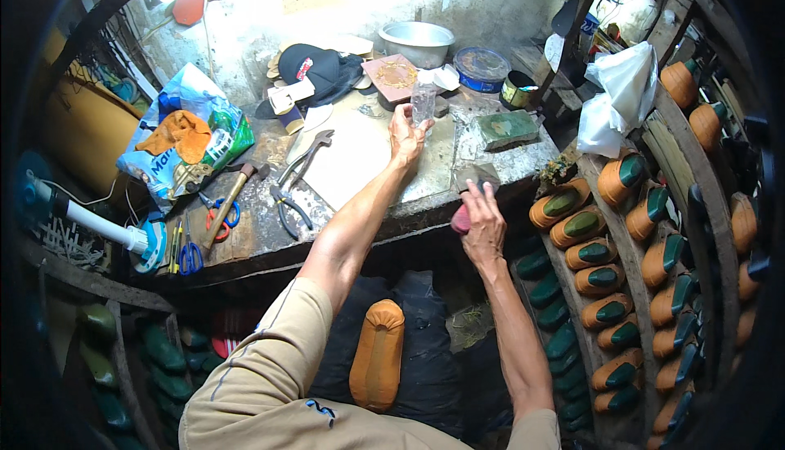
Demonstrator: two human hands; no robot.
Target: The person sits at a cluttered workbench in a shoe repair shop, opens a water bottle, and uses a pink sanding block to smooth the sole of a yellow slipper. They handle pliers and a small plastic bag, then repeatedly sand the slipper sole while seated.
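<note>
The worn grey stone worktop (pixel 270 229) spreads tools within your reach, with orange-and-green shoe lasts (pixel 601 278) racked at three o'clock. Your left hand (pixel 406 135) closes its grip around a small clear plastic bottle (pixel 423 103) lifted at twelve o'clock, while your right hand (pixel 482 221) pinches a small pink cap-like piece (pixel 460 219) at the worktop's edge, presumably kept off it.

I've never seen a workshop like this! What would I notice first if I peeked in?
Probably the rows of orange shoe forms with green tops, stacked on racks at the right. Next, the left hand lifting a small clear bottle over the messy workbench, while the right hand holds a pinkish thing at the bench's front edge. One more orange form lies on the person's lap.
</note>
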